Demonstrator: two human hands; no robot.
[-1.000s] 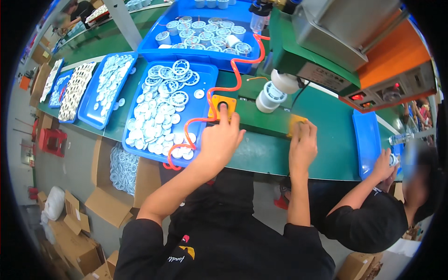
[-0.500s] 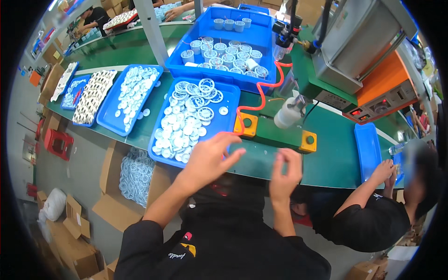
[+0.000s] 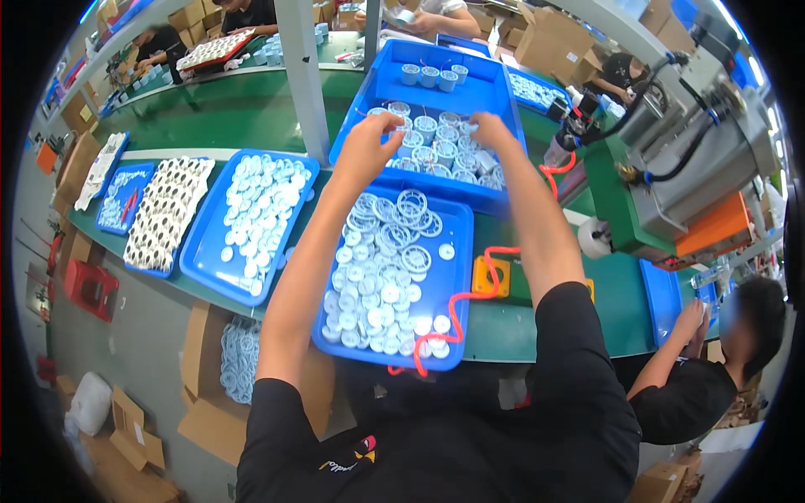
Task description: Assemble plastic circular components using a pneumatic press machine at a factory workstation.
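Both of my arms reach forward over the deep blue bin [image 3: 394, 67], which holds several light-blue round cups [image 3: 444, 153] with thin wires. My left hand [image 3: 373, 144] is above the cups on the bin's left side, thumb and forefinger apart with nothing visible between them. On the right, my right hand [image 3: 495, 134] is bent down among the cups; its thumb is hidden, so its grip is unclear. Below my hands, a blue tray [image 3: 457, 277] carries light-blue rings [image 3: 411, 204] and small white discs [image 3: 360, 302].
A red air hose [image 3: 455, 323] trails over the tray's front right corner. At right stands a press machine [image 3: 671, 159], with a yellow button box [image 3: 491, 277] beside the tray. More trays of discs [image 3: 260, 201] line the left. A co-worker [image 3: 696, 377] sits at right.
Both hands have moved up and forward, from the table's front edge to the cups in the bin. The view has shifted, and the red hose now hangs over the tray's front.
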